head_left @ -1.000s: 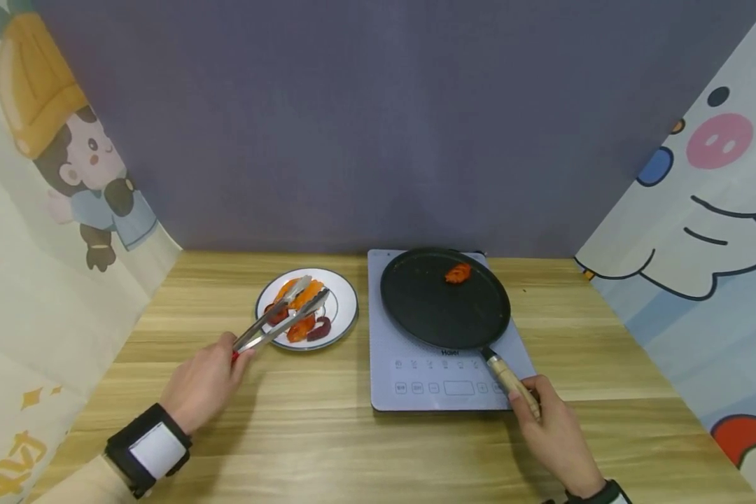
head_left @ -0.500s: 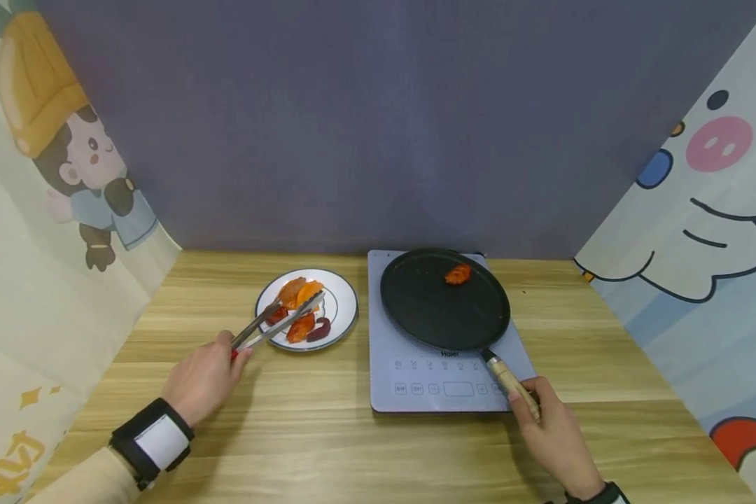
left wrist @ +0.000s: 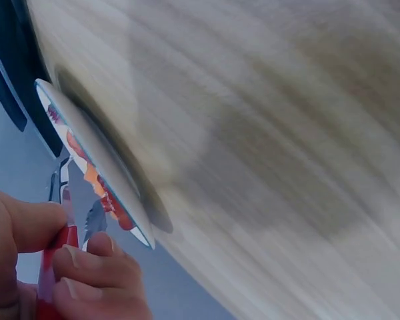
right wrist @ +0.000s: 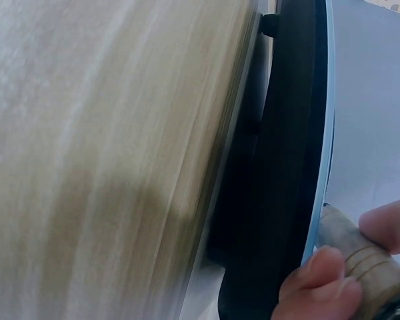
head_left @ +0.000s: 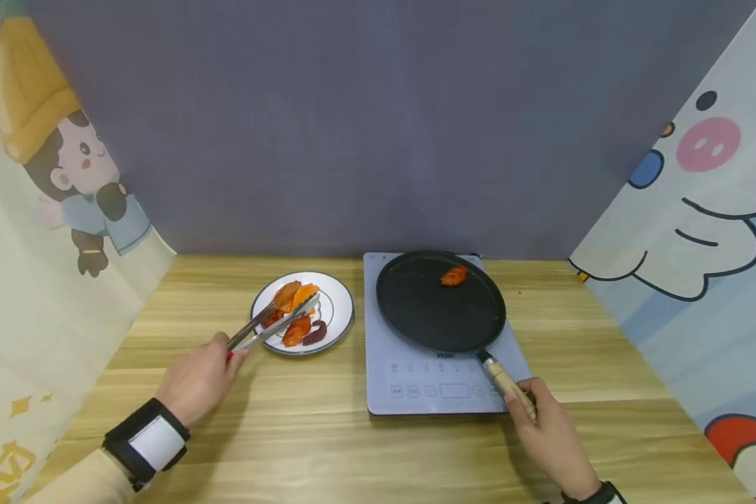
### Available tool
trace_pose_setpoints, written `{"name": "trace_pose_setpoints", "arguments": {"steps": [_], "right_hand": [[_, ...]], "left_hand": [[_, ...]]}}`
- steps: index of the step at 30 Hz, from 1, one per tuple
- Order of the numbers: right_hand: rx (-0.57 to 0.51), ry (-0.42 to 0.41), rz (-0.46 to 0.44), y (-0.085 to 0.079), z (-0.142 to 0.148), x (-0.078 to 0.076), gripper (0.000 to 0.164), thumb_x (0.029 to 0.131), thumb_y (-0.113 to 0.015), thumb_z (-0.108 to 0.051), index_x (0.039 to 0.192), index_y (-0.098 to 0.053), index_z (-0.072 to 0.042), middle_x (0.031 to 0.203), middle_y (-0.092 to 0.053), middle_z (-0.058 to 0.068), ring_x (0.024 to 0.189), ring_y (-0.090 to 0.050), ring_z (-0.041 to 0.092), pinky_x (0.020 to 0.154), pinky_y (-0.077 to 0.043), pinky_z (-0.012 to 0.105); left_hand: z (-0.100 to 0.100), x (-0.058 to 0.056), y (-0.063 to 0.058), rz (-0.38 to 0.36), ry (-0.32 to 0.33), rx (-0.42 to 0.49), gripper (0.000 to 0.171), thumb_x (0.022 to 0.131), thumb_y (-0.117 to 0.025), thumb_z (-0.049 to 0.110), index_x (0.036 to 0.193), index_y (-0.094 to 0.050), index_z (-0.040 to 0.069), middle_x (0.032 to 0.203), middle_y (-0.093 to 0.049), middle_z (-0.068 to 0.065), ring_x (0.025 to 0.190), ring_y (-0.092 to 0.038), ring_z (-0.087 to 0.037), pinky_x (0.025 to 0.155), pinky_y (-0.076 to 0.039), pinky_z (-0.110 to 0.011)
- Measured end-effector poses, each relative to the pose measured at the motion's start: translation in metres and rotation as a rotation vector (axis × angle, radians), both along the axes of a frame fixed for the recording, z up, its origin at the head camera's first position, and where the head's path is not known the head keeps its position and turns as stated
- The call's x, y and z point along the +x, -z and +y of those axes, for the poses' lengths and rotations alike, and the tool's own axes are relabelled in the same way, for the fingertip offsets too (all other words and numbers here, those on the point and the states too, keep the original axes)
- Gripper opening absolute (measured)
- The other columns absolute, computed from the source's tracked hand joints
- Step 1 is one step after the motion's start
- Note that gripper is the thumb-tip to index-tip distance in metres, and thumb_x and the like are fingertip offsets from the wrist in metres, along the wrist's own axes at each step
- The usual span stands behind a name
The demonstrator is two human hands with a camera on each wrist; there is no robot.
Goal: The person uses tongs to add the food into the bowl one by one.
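My left hand (head_left: 195, 378) grips metal tongs (head_left: 267, 337) by their red grips, with thumb and fingers around them in the left wrist view. The tong arms stand apart, their tips low over food on a white blue-rimmed plate (head_left: 341, 308). On it lie an orange slice (head_left: 304, 294), a brownish-orange piece (head_left: 286, 297), red pieces and a dark purple curved piece (head_left: 316, 333). My right hand (head_left: 551, 434) holds the wooden handle (head_left: 500, 376) of a flat black pan (head_left: 437, 315). One red-orange piece (head_left: 453, 275) lies near the pan's far side.
Beneath the pan is a pale induction cooktop (head_left: 387, 350) with touch buttons along its front, right of the plate. A grey-purple wall (head_left: 365, 140) closes the back of the wooden table (head_left: 302, 434). Cartoon-printed sheets (head_left: 687, 224) line both sides.
The tongs' upper tip has drawn back from over the food, baring the brownish-orange piece; the other tip stays by the orange slice. The right hand and pan hold still as the head view shifts slightly.
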State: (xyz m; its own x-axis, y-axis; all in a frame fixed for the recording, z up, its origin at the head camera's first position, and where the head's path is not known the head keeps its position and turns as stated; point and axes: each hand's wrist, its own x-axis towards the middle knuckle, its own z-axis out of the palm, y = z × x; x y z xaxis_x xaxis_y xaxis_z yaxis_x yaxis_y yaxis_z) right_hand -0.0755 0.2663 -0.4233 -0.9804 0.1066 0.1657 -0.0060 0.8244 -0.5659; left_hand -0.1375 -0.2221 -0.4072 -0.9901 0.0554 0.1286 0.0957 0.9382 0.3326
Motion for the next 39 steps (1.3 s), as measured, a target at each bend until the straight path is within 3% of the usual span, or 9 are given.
{"name": "trace_pose_setpoints", "arguments": {"steps": [11,22,30,39], "right_hand": [[-0.005,0.001,0.011,0.0,-0.001,0.0,0.019,0.096,-0.058,-0.021,0.106,-0.054,-0.006,0.07,-0.047,0.001,0.055,-0.041,0.011,0.049,-0.033,0.026],[-0.002,-0.005,0.022,0.002,-0.001,0.0,0.019,0.095,-0.059,-0.02,0.107,-0.054,-0.005,0.071,-0.047,0.001,0.055,-0.039,0.009,0.049,-0.032,0.026],[0.0,0.001,0.069,0.002,-0.002,0.0,0.016,0.093,-0.062,-0.016,0.104,-0.055,-0.006,0.069,-0.046,0.0,0.055,-0.039,0.008,0.049,-0.032,0.025],[0.003,0.0,0.05,0.001,-0.003,0.0,0.016,0.094,-0.06,-0.018,0.104,-0.055,-0.006,0.07,-0.046,0.0,0.055,-0.04,0.01,0.049,-0.032,0.026]], "left_hand": [[0.006,-0.009,-0.006,-0.03,0.013,-0.014,0.03,0.096,-0.057,0.027,0.087,-0.053,-0.001,0.058,-0.044,-0.005,0.046,-0.042,-0.018,0.039,-0.031,-0.032],[0.01,-0.018,-0.006,-0.007,0.023,-0.036,0.027,0.093,-0.06,0.025,0.081,-0.053,0.002,0.059,-0.045,-0.005,0.048,-0.043,-0.02,0.04,-0.031,-0.033],[0.014,-0.02,-0.013,-0.057,0.024,-0.076,0.025,0.093,-0.061,0.023,0.084,-0.054,0.0,0.06,-0.048,-0.007,0.049,-0.046,-0.023,0.04,-0.033,-0.036],[0.018,-0.024,-0.015,-0.072,0.054,-0.103,0.023,0.092,-0.062,0.018,0.085,-0.057,-0.003,0.062,-0.053,-0.011,0.05,-0.053,-0.027,0.042,-0.039,-0.041]]}}
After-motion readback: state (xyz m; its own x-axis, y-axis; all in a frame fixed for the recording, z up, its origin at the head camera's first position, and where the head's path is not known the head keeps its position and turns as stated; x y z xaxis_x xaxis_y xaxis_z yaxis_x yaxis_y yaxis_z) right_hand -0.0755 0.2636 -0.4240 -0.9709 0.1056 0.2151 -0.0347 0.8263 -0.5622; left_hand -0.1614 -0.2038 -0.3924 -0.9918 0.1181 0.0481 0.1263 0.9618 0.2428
